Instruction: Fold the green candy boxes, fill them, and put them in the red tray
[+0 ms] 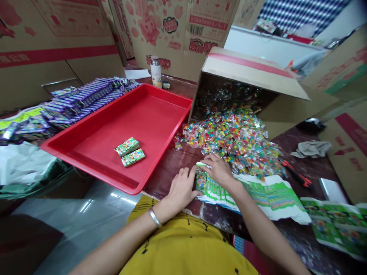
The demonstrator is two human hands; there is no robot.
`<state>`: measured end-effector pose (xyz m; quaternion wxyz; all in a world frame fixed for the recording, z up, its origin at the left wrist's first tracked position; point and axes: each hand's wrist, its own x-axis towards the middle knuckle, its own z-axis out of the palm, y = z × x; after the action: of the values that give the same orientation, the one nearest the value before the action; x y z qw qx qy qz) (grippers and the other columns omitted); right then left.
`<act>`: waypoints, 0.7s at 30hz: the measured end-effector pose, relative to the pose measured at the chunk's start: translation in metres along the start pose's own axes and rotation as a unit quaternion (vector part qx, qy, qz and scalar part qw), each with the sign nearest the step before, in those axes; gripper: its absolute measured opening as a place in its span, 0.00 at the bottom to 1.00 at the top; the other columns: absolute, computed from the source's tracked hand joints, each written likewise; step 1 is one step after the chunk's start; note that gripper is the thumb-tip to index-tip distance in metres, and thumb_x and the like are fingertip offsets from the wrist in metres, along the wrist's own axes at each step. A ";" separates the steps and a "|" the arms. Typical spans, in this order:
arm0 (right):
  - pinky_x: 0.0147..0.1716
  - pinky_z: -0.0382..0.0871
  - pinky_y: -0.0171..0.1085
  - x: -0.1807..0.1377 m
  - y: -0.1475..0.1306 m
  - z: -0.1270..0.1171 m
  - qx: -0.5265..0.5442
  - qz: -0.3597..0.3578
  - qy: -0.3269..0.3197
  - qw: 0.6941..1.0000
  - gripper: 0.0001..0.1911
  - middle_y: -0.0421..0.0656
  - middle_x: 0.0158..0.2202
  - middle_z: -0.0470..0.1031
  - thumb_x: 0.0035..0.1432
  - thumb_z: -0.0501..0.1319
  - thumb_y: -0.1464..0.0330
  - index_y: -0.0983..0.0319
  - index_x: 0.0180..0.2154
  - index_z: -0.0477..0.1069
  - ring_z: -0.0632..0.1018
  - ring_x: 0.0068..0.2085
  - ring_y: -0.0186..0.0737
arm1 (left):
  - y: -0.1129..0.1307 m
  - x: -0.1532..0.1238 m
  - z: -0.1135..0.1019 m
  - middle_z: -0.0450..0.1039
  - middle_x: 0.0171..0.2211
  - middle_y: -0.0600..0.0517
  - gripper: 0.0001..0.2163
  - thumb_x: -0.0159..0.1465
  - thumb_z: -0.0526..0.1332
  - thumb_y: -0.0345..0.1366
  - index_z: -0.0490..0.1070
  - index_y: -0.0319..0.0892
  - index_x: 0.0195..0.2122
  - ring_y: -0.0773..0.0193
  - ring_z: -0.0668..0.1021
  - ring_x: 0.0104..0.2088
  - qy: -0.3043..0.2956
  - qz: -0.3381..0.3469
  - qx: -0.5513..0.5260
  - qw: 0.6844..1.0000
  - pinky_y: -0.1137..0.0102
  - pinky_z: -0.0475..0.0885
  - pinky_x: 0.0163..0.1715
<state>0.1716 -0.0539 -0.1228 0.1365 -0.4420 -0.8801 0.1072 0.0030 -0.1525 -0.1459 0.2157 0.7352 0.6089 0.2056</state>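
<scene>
A row of overlapping flat green printed cartons (255, 191) lies along the table's front edge. At its left end, the foremost green carton (201, 180) has a raised white flap at its top. My left hand (183, 187) grips this carton's left edge, thumb low and fingers higher up. With fingers closed on the flap, my right hand (219, 170) reaches over the row from the right. A large heap of small clear-wrapped, many-coloured candies (229, 133) spills from a tipped cardboard box (252, 65) just beyond my hands.
To the left, a red tray (114, 122) holds small green packs (130, 151). Purple packs (86, 95) are stacked behind it. A flask (155, 71) stands at the back. Red-handled pliers (296, 173), a grey cloth (312, 148) and green printed sheets (329, 221) lie right.
</scene>
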 end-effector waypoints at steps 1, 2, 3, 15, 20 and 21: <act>0.49 0.68 0.44 -0.002 0.000 -0.001 0.020 -0.004 0.021 1.000 0.08 0.45 0.43 0.77 0.63 0.62 0.64 0.55 0.41 0.79 0.73 0.48 0.48 | -0.002 0.000 0.002 0.66 0.51 0.41 0.45 0.50 0.73 0.45 0.52 0.44 0.66 0.44 0.68 0.52 0.003 -0.006 -0.005 1.000 0.54 0.69 0.49; 0.48 0.68 0.44 -0.005 0.000 -0.003 0.048 0.002 0.046 0.998 0.07 0.45 0.43 0.77 0.62 0.62 0.64 0.56 0.39 0.79 0.74 0.47 0.48 | -0.004 -0.001 0.001 0.66 0.52 0.41 0.45 0.51 0.73 0.44 0.51 0.44 0.66 0.44 0.68 0.53 0.007 -0.009 -0.012 1.000 0.54 0.68 0.50; 0.45 0.69 0.43 -0.007 -0.001 -0.006 0.085 0.018 0.071 0.994 0.07 0.45 0.41 0.77 0.62 0.62 0.64 0.58 0.37 0.78 0.75 0.44 0.47 | -0.005 -0.002 -0.001 0.66 0.52 0.41 0.44 0.52 0.72 0.43 0.51 0.45 0.66 0.44 0.68 0.53 0.012 -0.006 -0.021 1.000 0.54 0.68 0.51; 0.20 0.68 0.33 -0.029 -0.043 -0.026 0.524 0.133 0.057 0.840 0.16 0.39 0.28 0.73 0.64 0.58 0.55 0.59 0.44 0.72 0.74 0.23 0.34 | 0.015 0.008 -0.042 0.68 0.59 0.43 0.31 0.58 0.69 0.38 0.64 0.43 0.62 0.50 0.71 0.59 0.021 -0.008 -0.453 0.891 0.56 0.63 0.61; 0.24 0.66 0.32 -0.039 -0.042 -0.035 0.486 0.064 -0.040 0.871 0.21 0.35 0.27 0.72 0.57 0.67 0.61 0.56 0.50 0.66 0.71 0.24 0.33 | 0.011 0.007 -0.056 0.74 0.54 0.42 0.27 0.53 0.73 0.36 0.73 0.41 0.54 0.50 0.74 0.56 -0.107 -0.075 -0.667 0.734 0.58 0.65 0.58; 0.23 0.64 0.31 -0.038 -0.041 -0.039 0.462 0.063 -0.055 0.883 0.19 0.34 0.25 0.71 0.56 0.68 0.61 0.57 0.47 0.67 0.71 0.23 0.32 | 0.011 0.005 -0.056 0.75 0.54 0.42 0.26 0.52 0.74 0.36 0.74 0.41 0.53 0.50 0.74 0.55 -0.121 -0.088 -0.675 0.722 0.59 0.66 0.57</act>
<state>0.1753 -0.1060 -0.0792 0.2696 -0.3767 -0.7074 0.5338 -0.0189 -0.1453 -0.0938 0.7443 0.3567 0.3391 0.4515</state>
